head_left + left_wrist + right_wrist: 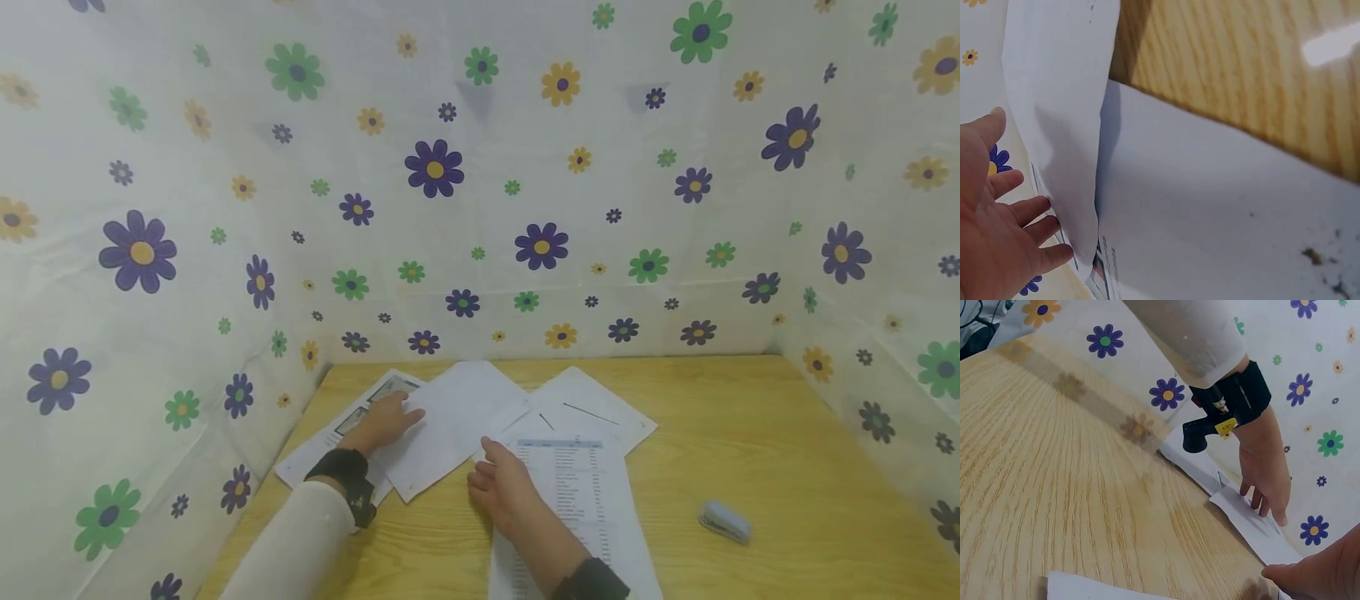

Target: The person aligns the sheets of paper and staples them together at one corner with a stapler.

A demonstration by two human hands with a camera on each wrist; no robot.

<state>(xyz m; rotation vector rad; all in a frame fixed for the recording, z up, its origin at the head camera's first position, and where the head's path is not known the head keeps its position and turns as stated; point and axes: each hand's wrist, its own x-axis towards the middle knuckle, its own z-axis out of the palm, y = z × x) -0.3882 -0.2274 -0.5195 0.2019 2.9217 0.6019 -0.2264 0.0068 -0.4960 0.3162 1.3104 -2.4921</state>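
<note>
My left hand (384, 423) reaches over the papers at the left of the table, its fingers spread. Beneath it, a blank white sheet (457, 433) overlaps a sheet with printed pictures (311, 454). In the left wrist view, the left fingertips (1060, 251) are right at the edge of these sheets. Nearer to me, my right hand (504, 487) hovers beside a sheet printed with a table (573, 492), fingers loosely bent and nothing between them. Another mostly white sheet (600, 404) with dark lines lies behind that printed page, partly covered by it.
To the right of the papers, a light grey-blue stapler (725, 521) lies on the wooden table (720, 433). A white flower-patterned sheet (510, 225) hangs along the back and both sides of the table.
</note>
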